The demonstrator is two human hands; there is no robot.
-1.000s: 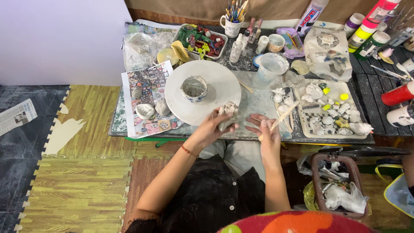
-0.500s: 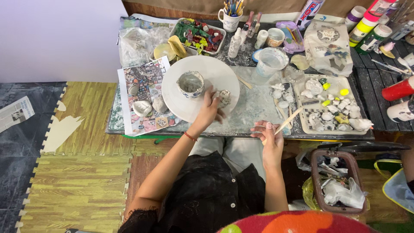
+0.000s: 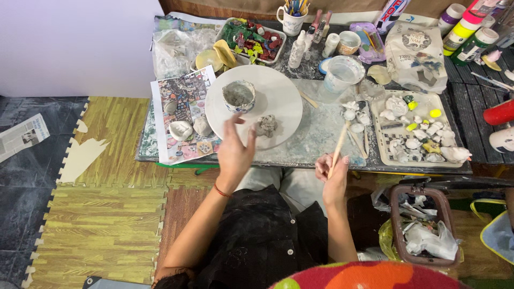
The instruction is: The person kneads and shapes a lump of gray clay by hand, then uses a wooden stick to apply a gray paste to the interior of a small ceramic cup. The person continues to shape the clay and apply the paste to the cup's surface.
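clay lump (image 3: 266, 126) lies just beyond open left hand (image 3: 235, 152); right hand (image 3: 333, 174) grips stick (image 3: 339, 149).

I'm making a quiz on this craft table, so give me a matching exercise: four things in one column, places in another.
Things:
1. clay lump
2. wooden stick
3. small bowl
4. brush mug

Places:
A. in the right hand
B. far edge of the table
C. on the white round board, nearest the left hand
D. on the board's far left part

Pairs: 1-C, 2-A, 3-D, 4-B
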